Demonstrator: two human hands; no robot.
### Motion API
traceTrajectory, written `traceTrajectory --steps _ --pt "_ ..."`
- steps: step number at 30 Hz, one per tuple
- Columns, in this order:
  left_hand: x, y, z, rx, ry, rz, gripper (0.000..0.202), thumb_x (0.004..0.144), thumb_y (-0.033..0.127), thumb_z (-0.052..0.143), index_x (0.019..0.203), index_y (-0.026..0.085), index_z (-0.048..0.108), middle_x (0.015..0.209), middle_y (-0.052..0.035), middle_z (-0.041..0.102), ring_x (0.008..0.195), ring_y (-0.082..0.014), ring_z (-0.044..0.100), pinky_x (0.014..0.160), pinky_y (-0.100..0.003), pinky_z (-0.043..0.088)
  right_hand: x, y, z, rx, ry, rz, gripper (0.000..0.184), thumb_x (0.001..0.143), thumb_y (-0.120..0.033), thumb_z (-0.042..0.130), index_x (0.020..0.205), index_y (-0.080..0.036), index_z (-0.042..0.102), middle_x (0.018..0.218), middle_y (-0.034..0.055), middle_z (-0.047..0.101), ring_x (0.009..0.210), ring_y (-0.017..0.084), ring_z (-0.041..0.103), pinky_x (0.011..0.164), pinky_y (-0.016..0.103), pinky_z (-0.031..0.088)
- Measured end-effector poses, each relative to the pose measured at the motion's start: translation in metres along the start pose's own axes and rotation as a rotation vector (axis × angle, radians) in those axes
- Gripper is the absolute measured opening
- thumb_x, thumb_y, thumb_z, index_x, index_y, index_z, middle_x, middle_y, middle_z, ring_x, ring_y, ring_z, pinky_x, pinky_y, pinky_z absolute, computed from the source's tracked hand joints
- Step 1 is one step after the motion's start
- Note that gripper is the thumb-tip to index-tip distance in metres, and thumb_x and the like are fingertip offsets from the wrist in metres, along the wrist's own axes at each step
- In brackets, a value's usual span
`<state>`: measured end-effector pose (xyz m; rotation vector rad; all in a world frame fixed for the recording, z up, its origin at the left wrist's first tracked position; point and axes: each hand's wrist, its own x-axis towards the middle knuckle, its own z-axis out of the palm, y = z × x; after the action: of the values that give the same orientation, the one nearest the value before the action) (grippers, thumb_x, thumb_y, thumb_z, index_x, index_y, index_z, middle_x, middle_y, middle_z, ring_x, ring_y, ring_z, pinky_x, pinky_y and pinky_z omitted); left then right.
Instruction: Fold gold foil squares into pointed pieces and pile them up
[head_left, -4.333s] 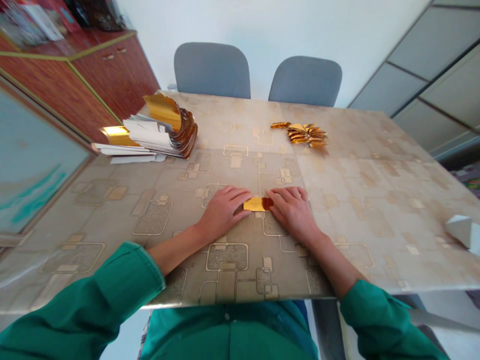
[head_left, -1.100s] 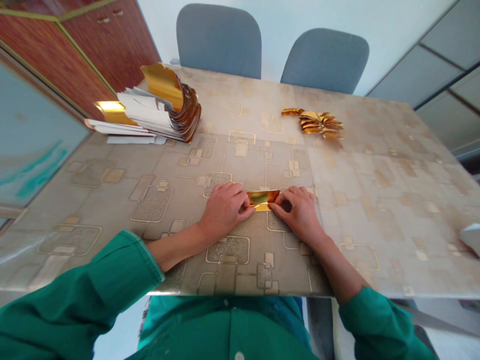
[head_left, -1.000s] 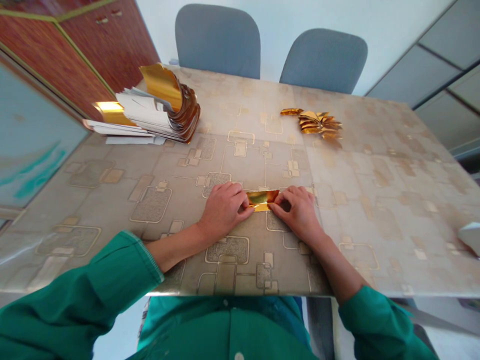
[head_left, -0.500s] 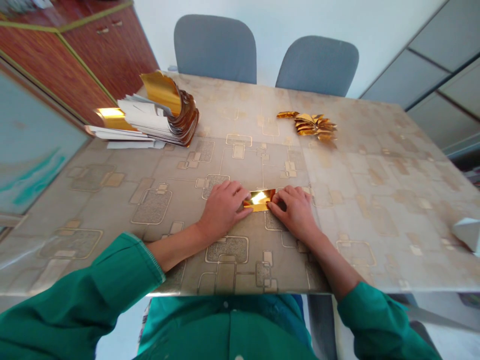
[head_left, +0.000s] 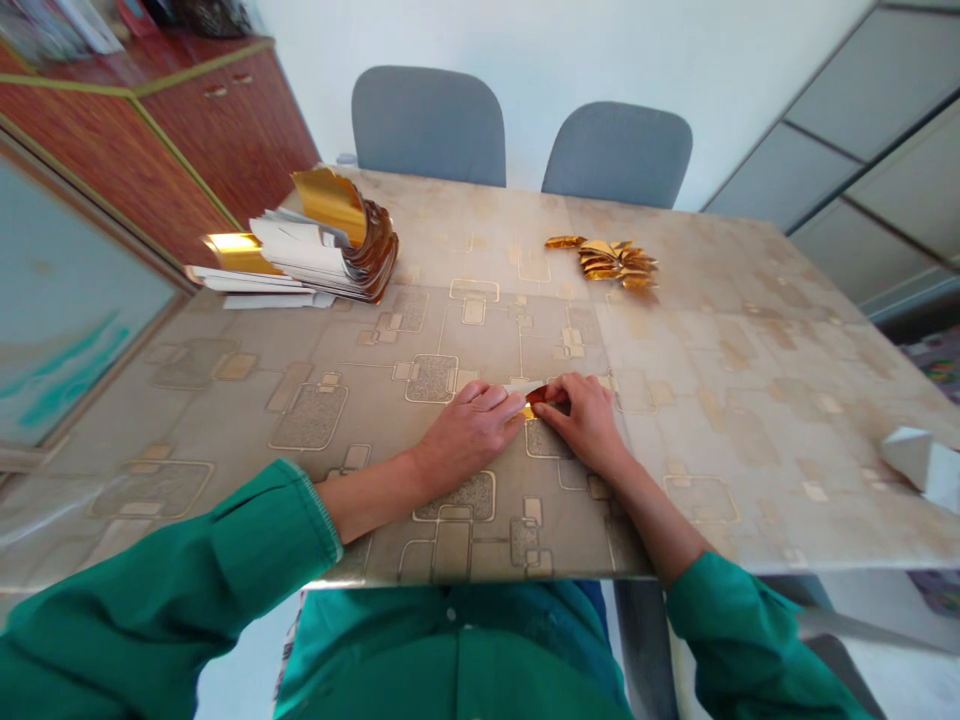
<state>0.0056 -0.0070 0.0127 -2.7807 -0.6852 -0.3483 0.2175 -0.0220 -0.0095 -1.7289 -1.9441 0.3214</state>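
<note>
Both my hands rest on the patterned table [head_left: 750,400] near its front edge. A small folded gold paper strip [head_left: 531,399] lies between them, mostly covered, with a white edge showing on top. My left hand [head_left: 471,432] presses its fingertips onto the strip's left end. My right hand [head_left: 584,420] pinches the strip's right end with curled fingers. Green sleeves cover both forearms.
A stack of gold and white paper sheets [head_left: 322,250] lies at the far left of the table. A pile of folded gold pieces [head_left: 611,262] sits far centre-right. A white folded object [head_left: 919,462] is at the right edge. Two grey chairs [head_left: 429,125] stand behind; a wooden cabinet [head_left: 142,150] is left.
My hands have closed in toward each other over the gold strip, which now shows far less gold and a white edge. The view has tilted slightly.
</note>
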Motion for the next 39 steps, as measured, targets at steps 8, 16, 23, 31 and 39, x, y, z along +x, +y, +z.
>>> traceTrajectory --steps 8,16,23,31,39 --pt "0.005 0.009 -0.002 0.001 -0.101 0.137 0.018 0.097 0.016 0.051 0.097 0.015 0.070 0.119 -0.0094 0.063 0.104 -0.0234 0.051 0.095 -0.039 0.037 -0.002 -0.005 0.000 -0.124 -0.005 -0.035 0.015 0.091 -0.032 0.058 0.079 -0.023 0.059 0.085 0.0032 0.064 0.086 0.024 0.052 0.078 0.037 0.031" --pt "-0.010 0.013 0.010 -0.113 -0.033 -0.017 0.030 0.098 0.012 0.045 0.124 0.008 0.060 0.126 -0.0157 0.062 0.095 -0.0232 0.056 0.086 -0.038 0.048 -0.004 -0.012 0.002 -0.253 0.018 -0.045 0.011 0.090 -0.030 0.061 0.081 -0.023 0.060 0.086 0.0039 0.065 0.088 0.025 0.053 0.082 0.039 0.032" --pt "-0.020 0.009 0.019 -0.204 0.050 -0.038 0.029 0.097 0.010 0.043 0.122 0.005 0.058 0.122 -0.0174 0.062 0.103 -0.0227 0.057 0.095 -0.039 0.050 -0.002 -0.007 -0.002 -0.220 0.036 -0.072 0.014 0.092 -0.030 0.059 0.081 -0.022 0.063 0.084 0.0030 0.066 0.085 0.022 0.053 0.078 0.035 0.032" --pt "-0.017 0.009 0.016 -0.161 0.019 -0.028 0.029 0.099 0.013 0.043 0.123 0.008 0.059 0.118 -0.0141 0.063 0.103 -0.0228 0.058 0.094 -0.038 0.051 -0.023 -0.018 -0.008 -0.237 0.031 -0.515 0.025 0.100 -0.024 0.048 0.117 -0.020 0.067 0.113 0.0056 0.072 0.101 0.020 0.057 0.097 0.038 0.033" --pt "-0.022 0.008 0.019 -0.138 0.014 -0.003 0.031 0.097 0.014 0.048 0.124 0.003 0.058 0.124 -0.0167 0.063 0.105 -0.0239 0.058 0.097 -0.037 0.047 -0.039 -0.012 -0.007 -0.339 -0.041 -0.446 0.035 0.099 -0.032 0.052 0.131 -0.020 0.060 0.135 0.0045 0.063 0.117 0.025 0.055 0.110 0.049 0.022"
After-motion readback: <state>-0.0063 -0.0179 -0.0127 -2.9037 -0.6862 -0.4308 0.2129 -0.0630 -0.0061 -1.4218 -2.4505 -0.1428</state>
